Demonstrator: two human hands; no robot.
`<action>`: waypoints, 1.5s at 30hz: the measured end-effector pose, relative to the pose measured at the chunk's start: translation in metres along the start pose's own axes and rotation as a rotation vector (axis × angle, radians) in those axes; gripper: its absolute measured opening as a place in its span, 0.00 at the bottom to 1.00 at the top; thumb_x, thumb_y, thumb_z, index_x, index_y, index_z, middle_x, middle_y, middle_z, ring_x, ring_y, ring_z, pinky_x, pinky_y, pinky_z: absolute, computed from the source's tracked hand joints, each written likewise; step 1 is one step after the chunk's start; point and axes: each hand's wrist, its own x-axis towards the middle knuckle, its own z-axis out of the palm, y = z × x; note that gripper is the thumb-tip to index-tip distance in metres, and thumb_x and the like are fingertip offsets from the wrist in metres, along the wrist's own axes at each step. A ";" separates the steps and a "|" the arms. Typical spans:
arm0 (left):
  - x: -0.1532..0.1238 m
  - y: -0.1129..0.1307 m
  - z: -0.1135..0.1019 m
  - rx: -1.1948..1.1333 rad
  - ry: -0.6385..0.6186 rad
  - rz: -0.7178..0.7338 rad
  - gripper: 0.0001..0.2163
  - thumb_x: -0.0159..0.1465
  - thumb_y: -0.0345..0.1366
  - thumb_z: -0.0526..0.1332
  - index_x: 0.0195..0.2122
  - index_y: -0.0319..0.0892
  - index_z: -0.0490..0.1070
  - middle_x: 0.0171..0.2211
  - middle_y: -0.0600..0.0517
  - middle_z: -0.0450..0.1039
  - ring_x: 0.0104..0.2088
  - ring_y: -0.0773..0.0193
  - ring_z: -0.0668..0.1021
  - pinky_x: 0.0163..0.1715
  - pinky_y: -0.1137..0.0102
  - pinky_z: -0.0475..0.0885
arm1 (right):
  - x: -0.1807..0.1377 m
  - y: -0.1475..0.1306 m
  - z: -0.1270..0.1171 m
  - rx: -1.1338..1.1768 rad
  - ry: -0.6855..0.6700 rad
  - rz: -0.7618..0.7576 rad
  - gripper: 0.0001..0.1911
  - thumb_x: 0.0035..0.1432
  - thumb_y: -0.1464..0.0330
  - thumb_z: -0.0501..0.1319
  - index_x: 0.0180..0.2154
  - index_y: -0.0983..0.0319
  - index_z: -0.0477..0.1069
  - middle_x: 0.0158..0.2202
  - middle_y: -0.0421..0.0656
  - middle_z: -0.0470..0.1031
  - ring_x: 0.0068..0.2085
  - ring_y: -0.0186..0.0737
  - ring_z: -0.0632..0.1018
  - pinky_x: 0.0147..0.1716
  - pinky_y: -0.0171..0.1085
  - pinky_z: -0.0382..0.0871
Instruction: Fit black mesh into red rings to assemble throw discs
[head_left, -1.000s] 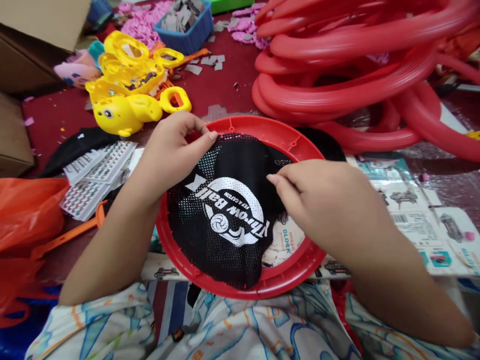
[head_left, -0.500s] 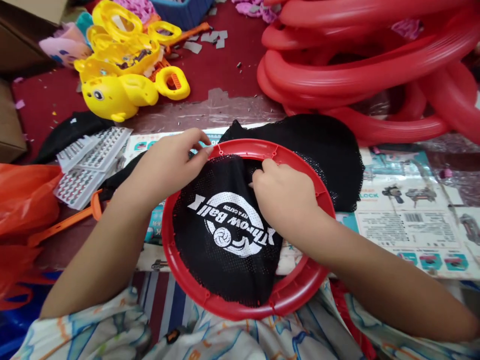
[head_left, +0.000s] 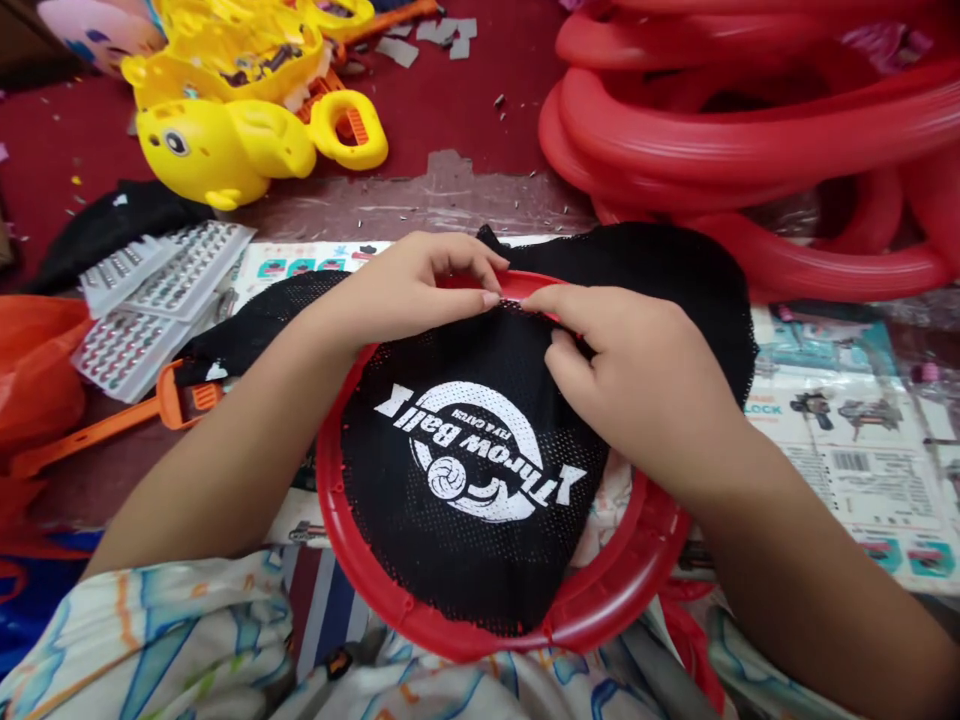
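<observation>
At frame centre, the left hand (head_left: pixel 409 290) and right hand (head_left: pixel 637 375) pinch the soft, limp black printed mesh net (head_left: pixel 465 480) against the stiff, light red plastic ring frame (head_left: pixel 360 570); grip it at the rim edge.

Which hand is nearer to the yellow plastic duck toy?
Left. The left hand pinches the black mesh net just below the yellow plastic duck toy; the right hand is farther right.
</observation>
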 end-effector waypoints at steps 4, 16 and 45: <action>0.001 -0.005 0.006 -0.034 0.076 -0.026 0.04 0.58 0.35 0.66 0.32 0.40 0.77 0.46 0.46 0.79 0.52 0.56 0.79 0.57 0.61 0.71 | 0.003 0.005 0.001 -0.046 -0.058 -0.010 0.20 0.63 0.74 0.52 0.46 0.59 0.81 0.43 0.48 0.80 0.44 0.49 0.79 0.42 0.43 0.68; 0.003 -0.005 0.010 0.023 0.129 -0.080 0.05 0.59 0.31 0.64 0.26 0.40 0.74 0.42 0.48 0.79 0.48 0.56 0.79 0.56 0.58 0.71 | 0.012 0.007 0.010 -0.188 -0.081 -0.057 0.20 0.65 0.73 0.49 0.45 0.65 0.80 0.45 0.51 0.78 0.45 0.54 0.75 0.46 0.49 0.68; 0.003 -0.011 0.019 0.206 0.191 -0.054 0.05 0.60 0.34 0.59 0.34 0.40 0.72 0.45 0.46 0.77 0.47 0.55 0.78 0.52 0.57 0.72 | 0.012 0.016 0.010 -0.003 0.004 -0.015 0.18 0.60 0.75 0.55 0.46 0.66 0.80 0.39 0.49 0.81 0.39 0.48 0.78 0.41 0.43 0.68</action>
